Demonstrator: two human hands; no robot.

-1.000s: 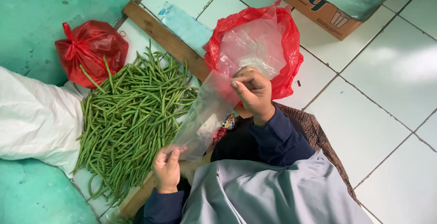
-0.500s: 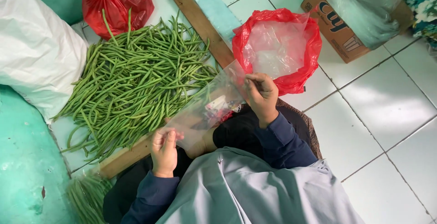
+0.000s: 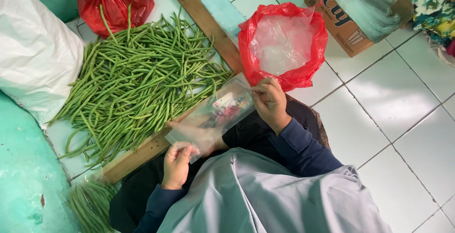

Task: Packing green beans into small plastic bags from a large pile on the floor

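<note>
I see a clear plastic bag [image 3: 213, 119] stretched flat between both hands, over the lap, just in front of the wooden plank [image 3: 199, 20]. The bag has a small printed patch in red, yellow and blue near its right end; I can't tell whether anything is inside.

Right hand [image 3: 271, 103]: fingers curled, pinching the bag's upper right edge between thumb and fingertips. Left hand [image 3: 177, 164]: fingers folded in, pinching the bag's lower left corner. Both wrists come out of dark blue sleeves [image 3: 298, 147]; a grey cloth [image 3: 265, 195] covers the lap below them.

Just beyond the right hand, touching or nearly touching it, sits an open red plastic bag [image 3: 284, 43] lined with a clear sheet, standing on the white tile floor [image 3: 403, 119]. Left of the plank, a big heap of green long beans [image 3: 137, 81] lies spread on the tiles, close to the left hand but apart from it. A smaller bunch of the same beans [image 3: 90, 204] lies at the lower left, at the edge of the turquoise surface [image 3: 23, 166].

Further out: a knotted red bag [image 3: 113, 1] at the top of the heap, a white sack [image 3: 33, 53] against the heap's left side, and a cardboard box [image 3: 341, 20] with a clear plastic liner at the top right. Patterned fabric [image 3: 431, 1] shows in the far right corner.
</note>
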